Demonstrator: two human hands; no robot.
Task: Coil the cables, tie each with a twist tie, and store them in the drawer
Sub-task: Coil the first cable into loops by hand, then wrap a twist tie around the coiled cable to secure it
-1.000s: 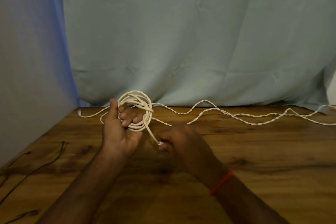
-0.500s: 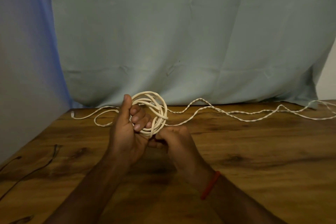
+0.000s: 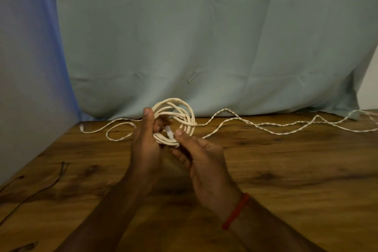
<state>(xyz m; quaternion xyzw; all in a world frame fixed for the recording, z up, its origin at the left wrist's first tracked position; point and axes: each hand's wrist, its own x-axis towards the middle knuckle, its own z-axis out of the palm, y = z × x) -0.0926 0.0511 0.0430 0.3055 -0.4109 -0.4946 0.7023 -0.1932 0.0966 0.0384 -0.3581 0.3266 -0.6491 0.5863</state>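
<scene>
Right, nearest me at 6 o'clock, two forearms are lying out over the wooden table, w/ a red wristband sitting on the right one. At 8 o'clock a thin dark cable is trailing toward the table edge, untouched.

Moving in to the middle, the hands are working close together, both clamped on the same thing. The left hand is gripping the white coil, thumb up and fingers thru the loop, holding it upright off the wood. The right hand is pinching the coil's lower turns at approx 5 o'clock, thumb just beside the white plug poking into the loop's centre. Winding looks done and the end is prob. being tucked. No twist tie or drawer is showing anywhere.

Risk from here, imo: the turns are sitting loose and uneven, so if one hand is letting go to fetch a tie, the coil is likely springing open.

Behind, a twisted pale cable is snaking off to 3 o'clock, meeting the coil's right rim from this angle. Can't tell if it's joined, but it could be snagging when the coil is carried off.

Furthest back, a grey-green curtain is hanging.
</scene>
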